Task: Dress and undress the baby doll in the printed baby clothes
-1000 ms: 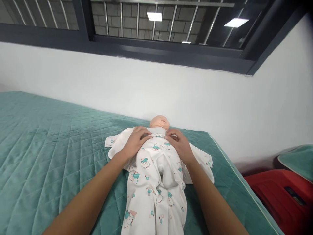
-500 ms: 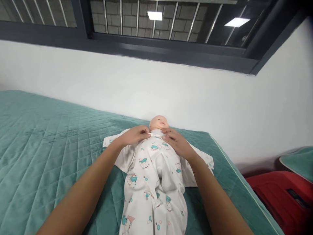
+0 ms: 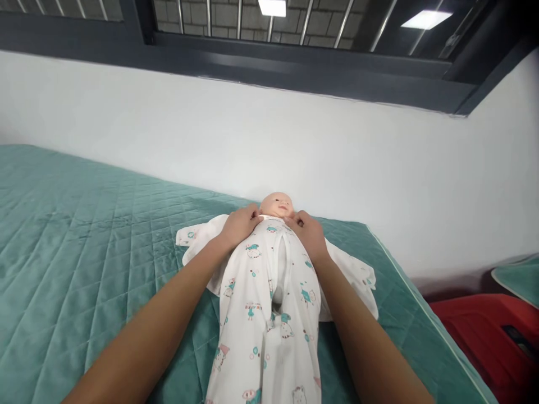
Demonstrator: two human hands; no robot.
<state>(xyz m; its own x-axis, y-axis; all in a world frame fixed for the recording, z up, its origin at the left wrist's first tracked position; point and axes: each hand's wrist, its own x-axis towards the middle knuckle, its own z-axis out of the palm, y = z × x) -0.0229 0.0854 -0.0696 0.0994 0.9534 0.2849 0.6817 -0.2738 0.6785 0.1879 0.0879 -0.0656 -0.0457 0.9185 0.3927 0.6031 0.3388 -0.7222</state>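
Note:
A baby doll (image 3: 275,203) lies on its back, its head toward the wall. White baby clothes (image 3: 248,280) with a teal animal print cover its body, with a long gap down the front. At the neck, my left hand (image 3: 242,223) pinches the garment's upper edge on the left side. My right hand (image 3: 308,231) grips the same edge on the right side, close under the doll's chin. White sleeves (image 3: 356,270) spread out to both sides beneath my forearms. The doll's arms and legs are hidden.
A green quilted bed cover (image 3: 105,235) lies under the doll, its piped edge running down the right. Behind it stands a white wall (image 3: 210,134) below a dark window frame (image 3: 252,64). A red plastic object (image 3: 475,331) sits beyond the right edge.
Both hands have moved up toward the doll's neck and shoulders, drawing the garment's top edge higher. The front gap now looks longer and straighter. The camera view has shifted slightly.

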